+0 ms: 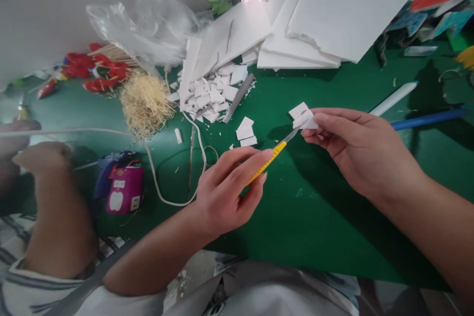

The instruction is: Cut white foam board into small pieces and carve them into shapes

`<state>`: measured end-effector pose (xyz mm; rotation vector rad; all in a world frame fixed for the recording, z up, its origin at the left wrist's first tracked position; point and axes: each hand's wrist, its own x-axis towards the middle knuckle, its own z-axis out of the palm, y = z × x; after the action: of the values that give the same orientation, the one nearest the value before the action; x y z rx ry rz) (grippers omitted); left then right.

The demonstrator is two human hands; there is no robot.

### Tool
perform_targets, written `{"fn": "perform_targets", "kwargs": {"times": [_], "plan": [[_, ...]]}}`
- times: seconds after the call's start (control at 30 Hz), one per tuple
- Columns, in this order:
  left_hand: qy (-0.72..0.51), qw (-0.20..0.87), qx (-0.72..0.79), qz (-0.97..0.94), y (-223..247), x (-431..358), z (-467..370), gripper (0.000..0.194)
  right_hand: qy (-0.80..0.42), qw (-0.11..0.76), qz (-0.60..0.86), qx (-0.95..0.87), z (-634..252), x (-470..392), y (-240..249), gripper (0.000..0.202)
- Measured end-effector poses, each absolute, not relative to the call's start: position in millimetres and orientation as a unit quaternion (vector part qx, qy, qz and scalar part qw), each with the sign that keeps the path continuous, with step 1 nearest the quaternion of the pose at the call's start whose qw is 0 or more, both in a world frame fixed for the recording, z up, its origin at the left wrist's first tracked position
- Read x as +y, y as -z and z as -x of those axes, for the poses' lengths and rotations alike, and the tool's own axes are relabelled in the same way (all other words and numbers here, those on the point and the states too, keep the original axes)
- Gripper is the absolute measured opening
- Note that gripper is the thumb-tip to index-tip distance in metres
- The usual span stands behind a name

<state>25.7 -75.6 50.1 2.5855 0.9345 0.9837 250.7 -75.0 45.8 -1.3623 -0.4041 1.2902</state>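
My left hand (231,187) is closed round the yellow handle of a craft knife (268,160), its blade pointing up and to the right. The blade's tip meets a small folded or layered white foam piece (303,116). That piece is pinched between the thumb and fingers of my right hand (355,143), above the green table (296,227). Small white offcuts (246,131) lie on the table just above my left hand. Behind them is a heap of white foam scraps (209,94) with a grey strip (239,98) along its right side.
White foam boards (333,10) are stacked at the back. A straw bundle (146,103), plastic bag (148,24), white cable (153,177) and purple box (126,190) are to the left. Another person's arm (59,212) rests at far left. A blue pen-like stick (429,118) lies right.
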Motion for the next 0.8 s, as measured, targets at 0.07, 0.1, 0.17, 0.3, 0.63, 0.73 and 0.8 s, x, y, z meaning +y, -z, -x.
{"fn": "perform_targets", "kwargs": {"times": [0.07, 0.1, 0.17, 0.3, 0.63, 0.73, 0.8], "plan": [[-0.338, 0.108, 0.316, -0.880, -49.5, -75.6, -26.0, 0.037, -0.550, 0.574, 0.582, -0.173, -250.3, -75.3, -46.4, 0.005], [-0.338, 0.107, 0.314, -0.881, -49.1, -75.6, -26.0, 0.037, -0.550, 0.573, 0.582, -0.173, -250.1, -75.4, -46.8, 0.006], [-0.336, 0.107, 0.310, -0.883, -48.7, -75.4, -25.9, 0.036, -0.551, 0.572, 0.582, -0.172, -249.8, -75.6, -47.6, 0.006], [-0.324, 0.107, 0.313, -0.886, -50.0, -75.1, -25.8, 0.036, -0.549, 0.573, 0.581, -0.180, -249.9, -76.0, -48.7, 0.006], [-0.321, 0.106, 0.315, -0.887, -49.0, -74.5, -26.1, 0.036, -0.545, 0.564, 0.589, -0.193, -249.9, -75.5, -47.1, 0.004], [-0.320, 0.102, 0.317, -0.887, -49.1, -74.8, -25.5, 0.036, -0.542, 0.565, 0.592, -0.192, -250.1, -75.9, -46.5, 0.004], [-0.321, 0.095, 0.319, -0.887, -49.7, -74.9, -25.3, 0.036, -0.542, 0.562, 0.594, -0.192, -250.2, -76.2, -47.0, 0.004]]}}
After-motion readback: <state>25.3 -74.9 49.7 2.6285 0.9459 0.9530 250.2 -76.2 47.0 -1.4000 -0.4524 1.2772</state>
